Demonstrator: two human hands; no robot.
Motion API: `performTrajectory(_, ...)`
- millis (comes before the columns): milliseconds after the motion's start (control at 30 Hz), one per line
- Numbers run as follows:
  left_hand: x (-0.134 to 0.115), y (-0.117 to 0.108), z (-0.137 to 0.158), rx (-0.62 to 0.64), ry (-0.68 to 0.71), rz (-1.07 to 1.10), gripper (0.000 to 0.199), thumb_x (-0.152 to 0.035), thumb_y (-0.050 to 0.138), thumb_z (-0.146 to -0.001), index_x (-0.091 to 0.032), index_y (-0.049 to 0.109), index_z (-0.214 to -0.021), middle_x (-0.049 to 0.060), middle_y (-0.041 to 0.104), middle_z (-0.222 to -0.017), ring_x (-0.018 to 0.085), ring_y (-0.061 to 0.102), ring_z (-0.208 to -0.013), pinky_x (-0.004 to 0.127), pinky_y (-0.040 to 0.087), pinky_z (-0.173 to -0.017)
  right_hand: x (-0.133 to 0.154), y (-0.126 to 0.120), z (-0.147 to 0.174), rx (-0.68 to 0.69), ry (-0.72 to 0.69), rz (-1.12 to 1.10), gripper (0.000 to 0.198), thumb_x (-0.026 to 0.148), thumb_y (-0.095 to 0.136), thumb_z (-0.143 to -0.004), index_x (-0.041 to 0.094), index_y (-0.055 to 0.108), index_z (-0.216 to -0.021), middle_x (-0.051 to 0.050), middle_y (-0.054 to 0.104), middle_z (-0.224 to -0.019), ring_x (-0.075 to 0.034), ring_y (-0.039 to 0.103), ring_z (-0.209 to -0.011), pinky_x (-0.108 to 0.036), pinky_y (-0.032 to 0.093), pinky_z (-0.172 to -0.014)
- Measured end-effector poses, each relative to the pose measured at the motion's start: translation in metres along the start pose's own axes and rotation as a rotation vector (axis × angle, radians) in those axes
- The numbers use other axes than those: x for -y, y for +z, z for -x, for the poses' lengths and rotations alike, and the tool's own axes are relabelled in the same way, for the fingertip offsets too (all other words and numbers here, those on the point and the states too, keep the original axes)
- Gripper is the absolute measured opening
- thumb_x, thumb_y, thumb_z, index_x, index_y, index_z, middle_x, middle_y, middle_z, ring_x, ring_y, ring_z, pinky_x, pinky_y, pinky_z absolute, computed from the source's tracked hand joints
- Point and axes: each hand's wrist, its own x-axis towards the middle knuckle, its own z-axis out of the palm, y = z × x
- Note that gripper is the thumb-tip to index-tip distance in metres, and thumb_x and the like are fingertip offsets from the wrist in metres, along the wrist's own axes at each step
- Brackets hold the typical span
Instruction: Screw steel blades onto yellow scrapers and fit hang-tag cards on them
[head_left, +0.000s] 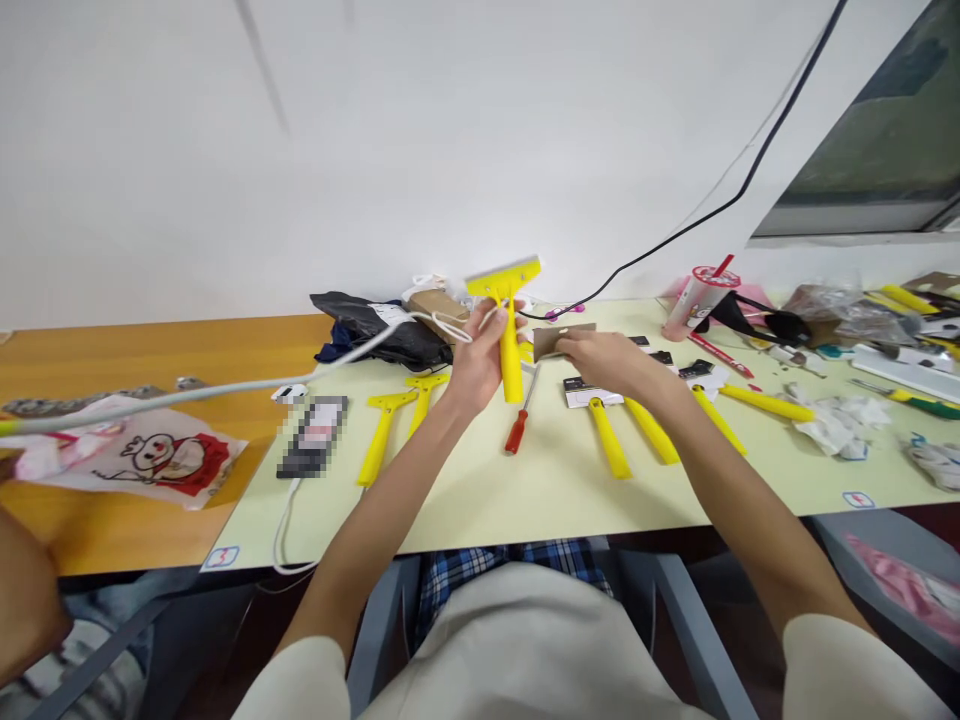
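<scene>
Holding a yellow scraper upright at the centre of the frame, left hand closing around its handle, blade end up against the white wall

Pinching a flat grey blade just right of the scraper, right hand gripping its right end with fingers curled, blade edge nearly touching the scraper handle

Lying on the pale counter below the hands: a red-handled screwdriver just under the held scraper, two more yellow scrapers to the left, several yellow handles under and right of the right forearm

Resting at centre left, a blurred-out phone with a white cable stretching across toward the left edge

Sitting at upper right, a pink drink cup with a straw, tilted, beside a heap of clutter; a black cable running up the wall

Lying at far left on the orange surface, a printed plastic bag
</scene>
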Motion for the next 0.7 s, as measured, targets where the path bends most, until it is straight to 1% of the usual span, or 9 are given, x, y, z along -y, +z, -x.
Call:
performTrajectory(67,-0.018,0.019,-0.013,-0.025,0.107,0.018,0.037,-0.028,0.089,-0.093,-0.026,0.068,-0.122,0.004,0.076,-0.13,0.021,0.076,-0.122,0.032,0.063,-0.102,0.025,-0.015,0.002,0.021,-0.077,-0.002,0.036,-0.003,0.055,-0.094,0.023,0.074,-0.109,-0.011,0.08,-0.119,-0.029,0.075,-0.103,-0.033,0.041,-0.065)
performTrajectory(133,-0.03,0.03,-0.023,-0.024,0.184,0.023,0.034,-0.027,0.086,-0.096,-0.025,0.067,-0.125,0.005,0.074,-0.133,0.023,0.073,-0.131,0.035,0.06,-0.111,0.047,-0.031,0.003,0.01,-0.157,-0.011,0.045,-0.007,0.052,-0.089,0.026,0.073,-0.112,-0.008,0.08,-0.115,-0.026,0.073,-0.094,-0.033,0.037,-0.061)
performTrajectory(233,-0.036,0.031,-0.035,0.004,0.254,-0.005,0.029,-0.021,0.083,-0.098,-0.021,0.066,-0.121,0.007,0.075,-0.13,0.024,0.072,-0.134,0.041,0.058,-0.116,0.065,-0.055,0.001,-0.022,-0.199,-0.014,0.032,-0.003,0.053,-0.091,0.023,0.069,-0.096,-0.006,0.077,-0.097,-0.02,0.064,-0.071,-0.034,0.029,-0.056)
performTrajectory(300,-0.036,0.027,-0.041,0.02,0.268,-0.044,0.029,-0.02,0.085,-0.096,-0.021,0.065,-0.117,0.006,0.076,-0.122,0.024,0.074,-0.129,0.043,0.061,-0.113,0.066,-0.071,-0.004,-0.055,-0.196,-0.017,0.025,0.001,0.054,-0.095,0.022,0.067,-0.089,-0.006,0.073,-0.087,-0.02,0.059,-0.066,-0.035,0.027,-0.056)
performTrajectory(367,-0.037,0.021,-0.047,0.034,0.249,-0.103,0.035,-0.021,0.09,-0.091,-0.023,0.065,-0.116,0.005,0.078,-0.116,0.024,0.076,-0.123,0.042,0.064,-0.108,0.061,-0.085,-0.011,-0.09,-0.173,-0.039,0.023,0.007,0.055,-0.1,0.023,0.067,-0.089,-0.006,0.072,-0.084,-0.021,0.06,-0.067,-0.035,0.028,-0.058)
performTrajectory(467,-0.044,0.013,-0.052,0.058,0.215,-0.195,0.054,-0.023,0.096,-0.084,-0.028,0.065,-0.128,0.004,0.078,-0.112,0.024,0.079,-0.113,0.04,0.067,-0.1,0.048,-0.099,-0.023,-0.097,-0.119,-0.096,0.019,0.011,0.06,-0.1,0.025,0.069,-0.09,-0.005,0.073,-0.086,-0.023,0.062,-0.073,-0.034,0.029,-0.061)
performTrajectory(533,-0.051,0.009,-0.054,0.07,0.197,-0.236,0.071,-0.023,0.098,-0.082,-0.033,0.062,-0.142,0.003,0.077,-0.11,0.025,0.08,-0.109,0.039,0.068,-0.095,0.041,-0.102,-0.028,-0.089,-0.114,-0.147,0.017,0.011,0.063,-0.098,0.026,0.069,-0.09,-0.004,0.073,-0.086,-0.023,0.062,-0.075,-0.034,0.031,-0.063)
performTrajectory(600,-0.056,0.004,-0.055,0.068,0.17,-0.258,0.086,-0.02,0.099,-0.079,-0.037,0.057,-0.152,0.002,0.076,-0.107,0.025,0.082,-0.106,0.038,0.069,-0.093,0.037,-0.098,-0.032,-0.094,-0.14,-0.204,0.017,0.012,0.064,-0.097,0.026,0.069,-0.089,-0.003,0.073,-0.085,-0.022,0.062,-0.075,-0.033,0.032,-0.064)
performTrajectory(700,-0.061,-0.005,-0.058,0.046,0.098,-0.284,0.093,-0.017,0.099,-0.079,-0.037,0.053,-0.158,0.002,0.076,-0.104,0.025,0.083,-0.104,0.039,0.068,-0.094,0.034,-0.086,-0.034,-0.128,-0.183,-0.278,0.017,0.013,0.064,-0.1,0.025,0.07,-0.088,-0.002,0.075,-0.087,-0.021,0.06,-0.074,-0.033,0.034,-0.066)
